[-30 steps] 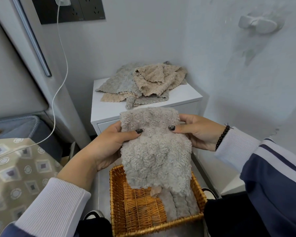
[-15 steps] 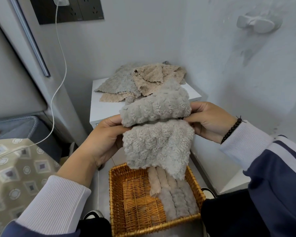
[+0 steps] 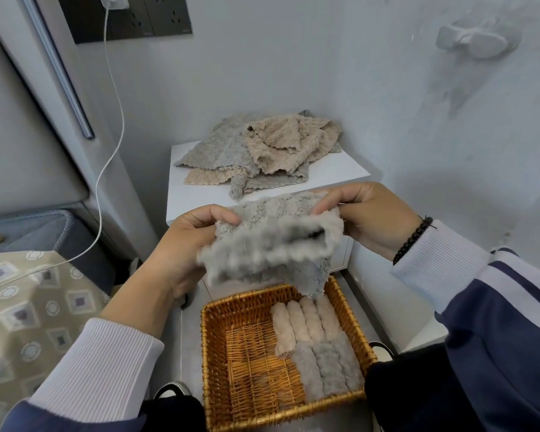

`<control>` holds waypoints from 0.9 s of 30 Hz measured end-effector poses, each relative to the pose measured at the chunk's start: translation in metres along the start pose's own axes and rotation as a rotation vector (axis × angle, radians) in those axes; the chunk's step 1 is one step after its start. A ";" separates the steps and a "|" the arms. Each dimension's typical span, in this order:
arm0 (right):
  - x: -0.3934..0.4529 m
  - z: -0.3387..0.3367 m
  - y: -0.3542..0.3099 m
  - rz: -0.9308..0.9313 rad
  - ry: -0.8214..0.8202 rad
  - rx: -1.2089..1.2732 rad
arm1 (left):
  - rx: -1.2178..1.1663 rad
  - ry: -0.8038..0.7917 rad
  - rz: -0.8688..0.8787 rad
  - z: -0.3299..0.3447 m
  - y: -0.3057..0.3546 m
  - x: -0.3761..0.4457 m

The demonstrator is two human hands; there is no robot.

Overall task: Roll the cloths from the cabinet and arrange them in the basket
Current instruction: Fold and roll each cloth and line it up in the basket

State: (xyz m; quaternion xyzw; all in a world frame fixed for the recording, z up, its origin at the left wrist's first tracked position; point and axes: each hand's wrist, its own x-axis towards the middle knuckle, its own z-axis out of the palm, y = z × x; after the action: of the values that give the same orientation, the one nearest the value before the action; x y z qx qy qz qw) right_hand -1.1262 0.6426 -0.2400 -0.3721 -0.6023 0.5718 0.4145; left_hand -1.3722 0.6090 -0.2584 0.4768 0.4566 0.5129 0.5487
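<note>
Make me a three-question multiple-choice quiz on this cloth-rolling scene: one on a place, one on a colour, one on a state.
1. Where do the rolled cloths lie in the basket?
A. right side
B. left side
C. under it

2. What colour is the cloth in hand?
A. red
B. grey
C. black

3. How is that cloth held?
A. by the left hand and right hand
B. by one hand
C. not at all

Answers: 1 A, the left side shows bare wicker; 2 B, grey pile; 3 A, fingers grip both ends.
</note>
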 end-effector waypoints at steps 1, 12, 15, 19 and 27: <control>0.000 0.000 0.001 0.005 0.015 -0.028 | -0.003 -0.006 -0.009 -0.001 -0.001 0.000; 0.002 0.006 0.006 0.040 0.194 -0.024 | -0.023 0.010 -0.136 0.000 -0.001 0.001; 0.002 0.008 0.004 0.074 0.197 -0.030 | 0.023 0.035 -0.204 0.005 -0.003 -0.001; 0.000 0.010 0.002 0.134 0.180 -0.020 | -0.044 -0.005 -0.235 0.009 0.000 -0.004; 0.000 0.020 0.005 0.092 0.152 0.183 | -0.501 -0.075 -0.249 0.007 -0.012 -0.005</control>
State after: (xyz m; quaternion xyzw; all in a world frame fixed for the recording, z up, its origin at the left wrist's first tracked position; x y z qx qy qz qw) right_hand -1.1450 0.6358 -0.2450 -0.4023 -0.4970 0.6127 0.4645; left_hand -1.3643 0.6029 -0.2692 0.2855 0.3499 0.5204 0.7247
